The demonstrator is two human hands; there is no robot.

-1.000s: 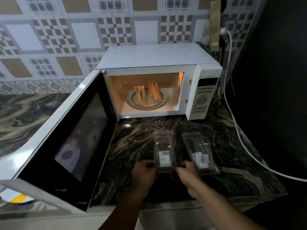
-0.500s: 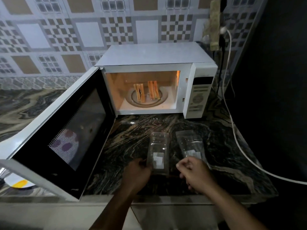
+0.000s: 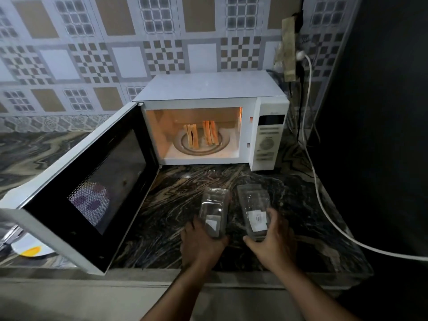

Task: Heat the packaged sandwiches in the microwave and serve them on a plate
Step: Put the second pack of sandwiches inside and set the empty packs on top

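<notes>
Clear plastic sandwich packages, 2 of them, lie empty on the dark marbled table (image 3: 176, 218) at lower centre: the left hand (image 3: 200, 243) grasps the left package (image 3: 214, 212), the right hand (image 3: 274, 242) grasps the right package (image 3: 253, 210). Above them, 2 toasted sandwiches (image 3: 201, 136) stand on the turntable inside the open white microwave (image 3: 208, 93).

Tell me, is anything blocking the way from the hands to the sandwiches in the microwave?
Nothing visible blocks them. The microwave door is swung wide open to the left, and the two sandwiches stand in the lit cavity. But the left hand and right hand each grip an empty clear package on the counter.
</notes>
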